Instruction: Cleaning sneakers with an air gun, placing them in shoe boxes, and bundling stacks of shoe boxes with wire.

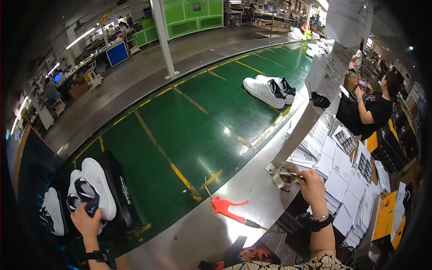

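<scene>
At the near left, my left hand (85,220) grips the navy-lined heel of a white sneaker (104,189). A second white sneaker (74,180) shows beside it, and both are over a black shoebox (122,198). My right hand (312,188) is closed on a thin, dark-handled stick-like tool (299,176). The tool's far end reaches into a small metal cup (282,181) at the bench edge; its tip is hidden. Between my hands, a red air blow gun (225,208) lies on the metal ledge.
A green conveyor belt (193,130) with yellow lines carries a white sneaker pair (269,92) farther along. Another white shoe (54,211) stands far left. A metal post (299,128) rises by the cup. Stacked papers (337,175) and a yellow box (384,216) are right; a person (378,105) sits beyond.
</scene>
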The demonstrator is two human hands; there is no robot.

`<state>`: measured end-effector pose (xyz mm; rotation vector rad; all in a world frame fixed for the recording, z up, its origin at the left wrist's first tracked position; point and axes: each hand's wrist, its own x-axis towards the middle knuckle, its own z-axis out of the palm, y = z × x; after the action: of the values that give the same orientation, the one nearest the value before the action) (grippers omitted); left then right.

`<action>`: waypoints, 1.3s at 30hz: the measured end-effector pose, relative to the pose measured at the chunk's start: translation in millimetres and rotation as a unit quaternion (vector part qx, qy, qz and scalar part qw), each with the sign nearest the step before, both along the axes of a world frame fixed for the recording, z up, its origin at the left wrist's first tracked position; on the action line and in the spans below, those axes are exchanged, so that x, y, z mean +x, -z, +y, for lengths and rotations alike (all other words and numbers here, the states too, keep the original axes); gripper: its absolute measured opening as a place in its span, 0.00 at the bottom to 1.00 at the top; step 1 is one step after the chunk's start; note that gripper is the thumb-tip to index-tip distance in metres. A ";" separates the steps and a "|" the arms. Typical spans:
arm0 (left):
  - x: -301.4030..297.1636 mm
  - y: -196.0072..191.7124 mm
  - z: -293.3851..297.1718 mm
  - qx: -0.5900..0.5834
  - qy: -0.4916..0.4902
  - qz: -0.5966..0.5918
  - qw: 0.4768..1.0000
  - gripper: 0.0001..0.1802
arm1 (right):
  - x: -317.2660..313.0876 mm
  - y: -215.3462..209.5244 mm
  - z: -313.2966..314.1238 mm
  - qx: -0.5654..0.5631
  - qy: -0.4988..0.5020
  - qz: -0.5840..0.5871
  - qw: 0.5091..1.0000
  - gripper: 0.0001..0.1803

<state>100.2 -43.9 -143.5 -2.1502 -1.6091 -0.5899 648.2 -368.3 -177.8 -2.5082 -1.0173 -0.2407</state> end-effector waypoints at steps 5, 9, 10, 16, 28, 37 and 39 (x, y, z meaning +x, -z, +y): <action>5.0 13.7 -17.5 -0.018 -0.094 0.015 0.995 0.31 | -2.3 -2.7 -6.2 -0.033 -0.038 -0.012 0.999 0.09; 1.5 39.4 -29.0 0.052 -0.131 -0.028 0.990 0.34 | -6.0 -8.3 -5.6 -0.071 -0.052 0.000 0.996 0.07; 5.9 44.8 -33.4 0.085 -0.122 -0.059 0.987 0.33 | -5.2 -5.6 -6.4 -0.070 -0.052 -0.003 0.996 0.07; 44.4 88.9 -88.7 0.062 0.075 -0.132 0.987 0.26 | -2.9 19.9 8.0 -0.076 -0.054 -0.005 0.996 0.09; 68.2 160.1 -173.5 -0.194 0.095 -0.208 0.954 0.17 | -25.8 15.8 30.5 -0.037 -0.071 -0.004 0.997 0.14; 73.9 156.3 -174.1 -0.195 0.057 -0.210 0.957 0.16 | -94.9 29.6 54.9 -0.006 -0.306 0.091 0.948 0.17; 82.5 156.5 -171.2 -0.192 0.075 -0.212 0.955 0.16 | -104.2 54.2 52.3 -0.039 -0.344 0.135 0.928 0.21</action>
<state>182.7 -215.1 -299.9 -2.5797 -1.9195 -0.8990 544.0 -316.0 -232.0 -2.0030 -1.7126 0.3514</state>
